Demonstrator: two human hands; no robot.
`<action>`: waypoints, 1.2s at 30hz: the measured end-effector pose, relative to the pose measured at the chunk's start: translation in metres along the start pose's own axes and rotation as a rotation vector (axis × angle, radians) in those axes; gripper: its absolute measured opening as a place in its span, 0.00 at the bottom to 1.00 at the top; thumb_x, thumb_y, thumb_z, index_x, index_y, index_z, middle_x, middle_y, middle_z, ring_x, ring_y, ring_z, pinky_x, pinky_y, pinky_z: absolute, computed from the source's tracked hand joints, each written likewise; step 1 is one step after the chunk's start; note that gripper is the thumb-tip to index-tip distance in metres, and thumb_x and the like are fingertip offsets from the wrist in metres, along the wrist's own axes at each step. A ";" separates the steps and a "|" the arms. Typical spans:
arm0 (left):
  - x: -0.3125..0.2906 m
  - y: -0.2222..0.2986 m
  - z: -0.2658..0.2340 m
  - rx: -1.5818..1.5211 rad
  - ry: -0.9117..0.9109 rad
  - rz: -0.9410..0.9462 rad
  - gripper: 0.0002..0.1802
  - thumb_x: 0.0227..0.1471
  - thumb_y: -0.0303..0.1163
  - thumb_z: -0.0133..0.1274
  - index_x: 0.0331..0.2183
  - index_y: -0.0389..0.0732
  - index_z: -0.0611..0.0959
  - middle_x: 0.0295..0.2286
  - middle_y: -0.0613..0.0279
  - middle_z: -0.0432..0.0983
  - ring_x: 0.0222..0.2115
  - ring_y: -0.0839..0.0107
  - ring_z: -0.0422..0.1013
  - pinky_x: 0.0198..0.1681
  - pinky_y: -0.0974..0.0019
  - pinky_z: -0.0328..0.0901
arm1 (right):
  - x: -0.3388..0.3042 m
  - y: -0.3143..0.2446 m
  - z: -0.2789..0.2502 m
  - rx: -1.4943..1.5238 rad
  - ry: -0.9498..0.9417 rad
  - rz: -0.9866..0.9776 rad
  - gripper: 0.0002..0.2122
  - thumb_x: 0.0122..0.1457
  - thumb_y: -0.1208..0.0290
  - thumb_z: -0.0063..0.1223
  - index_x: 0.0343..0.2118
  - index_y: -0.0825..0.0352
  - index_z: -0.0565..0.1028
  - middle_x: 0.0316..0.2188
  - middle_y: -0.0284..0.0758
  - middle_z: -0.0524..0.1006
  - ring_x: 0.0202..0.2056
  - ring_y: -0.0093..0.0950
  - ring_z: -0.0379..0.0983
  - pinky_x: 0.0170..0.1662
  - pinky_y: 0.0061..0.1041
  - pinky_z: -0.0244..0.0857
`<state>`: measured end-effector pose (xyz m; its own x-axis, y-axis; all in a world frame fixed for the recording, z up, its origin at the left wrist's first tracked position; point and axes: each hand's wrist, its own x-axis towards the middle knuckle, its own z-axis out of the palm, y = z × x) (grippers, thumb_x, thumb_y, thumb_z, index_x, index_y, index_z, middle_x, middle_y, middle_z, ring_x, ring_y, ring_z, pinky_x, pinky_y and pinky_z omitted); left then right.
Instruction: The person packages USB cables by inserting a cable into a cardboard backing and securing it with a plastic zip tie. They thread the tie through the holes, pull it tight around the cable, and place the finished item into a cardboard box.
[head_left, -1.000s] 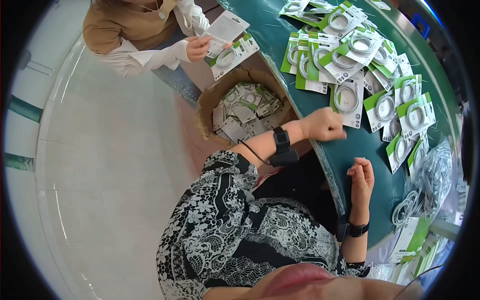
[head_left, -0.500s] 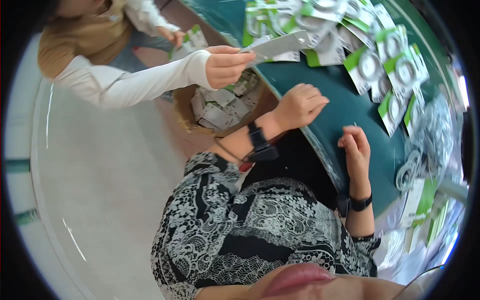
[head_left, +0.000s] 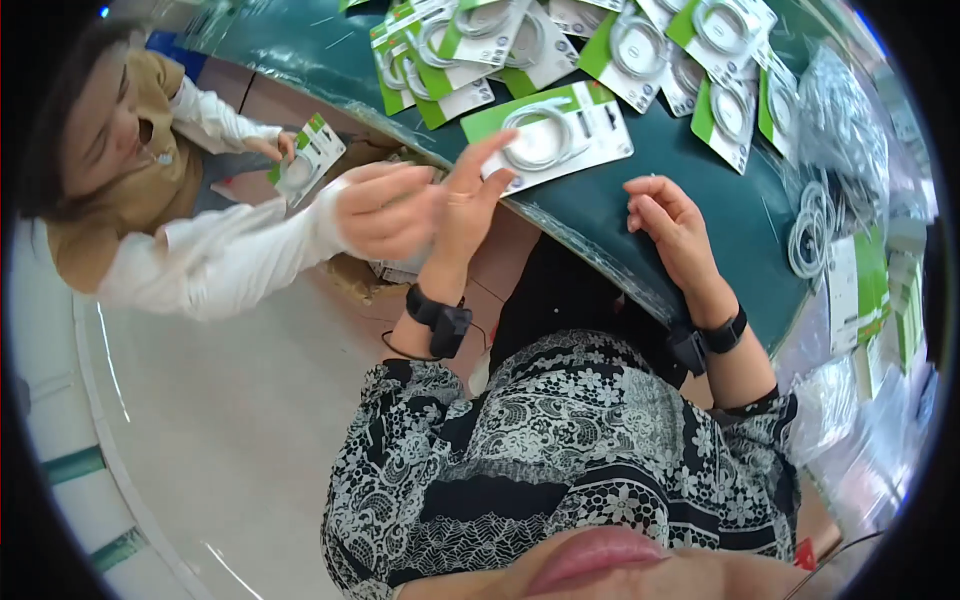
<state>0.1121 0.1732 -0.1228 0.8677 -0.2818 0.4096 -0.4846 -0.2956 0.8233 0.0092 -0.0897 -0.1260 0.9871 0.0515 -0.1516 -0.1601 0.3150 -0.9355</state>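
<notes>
My left hand (head_left: 468, 200) reaches to the table's near edge, thumb and forefinger spread. Its fingertips touch the left end of a white and green card pack (head_left: 600, 140) with a coiled white cable. This pack lies flat on the table, and the hand is open. Over the green tabletop, my right hand (head_left: 668, 218) has its fingers curled in with the thumb close to them. A tiny pale speck shows beside its forefinger; what it holds, if anything, is hidden. Several similar cable packs (head_left: 640, 50) overlap beyond both hands.
A co-worker's blurred hand (head_left: 385, 210) is close to my left wrist; their other hand holds a cable pack (head_left: 312, 150). A carton (head_left: 350, 275) stands below the table edge. Loose coiled cables (head_left: 812, 230) and clear plastic bags (head_left: 845, 120) lie to the right.
The pack from the co-worker's hand now appears to lie on the table at my left hand. That hand has moved left and opened; the co-worker's hand has drawn back.
</notes>
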 end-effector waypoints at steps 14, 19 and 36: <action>-0.032 0.043 0.091 -0.500 0.160 -0.205 0.13 0.58 0.22 0.46 0.46 0.33 0.74 0.44 0.60 0.73 0.40 0.77 0.69 0.45 0.75 0.63 | 0.006 -0.001 -0.004 0.357 0.104 0.172 0.19 0.60 0.63 0.53 0.46 0.73 0.66 0.38 0.39 0.73 0.32 0.24 0.75 0.35 0.23 0.74; -0.037 0.043 0.088 -0.465 0.170 -0.154 0.14 0.58 0.22 0.46 0.47 0.33 0.73 0.45 0.59 0.72 0.41 0.77 0.68 0.45 0.74 0.64 | 0.001 -0.004 -0.001 0.410 0.118 0.251 0.17 0.60 0.65 0.53 0.45 0.72 0.67 0.37 0.37 0.74 0.31 0.23 0.75 0.35 0.22 0.73; -0.054 0.045 0.077 0.010 0.109 0.260 0.18 0.54 0.21 0.51 0.48 0.34 0.72 0.44 0.55 0.72 0.44 0.63 0.70 0.48 0.66 0.64 | 0.006 0.027 0.003 0.608 0.012 0.185 0.09 0.61 0.73 0.51 0.43 0.68 0.72 0.32 0.31 0.76 0.29 0.18 0.74 0.36 0.18 0.72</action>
<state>0.0350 0.1048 -0.1382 0.7208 -0.2499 0.6465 -0.6929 -0.2353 0.6816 0.0111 -0.0784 -0.1516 0.9423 0.1470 -0.3007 -0.2963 0.7842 -0.5451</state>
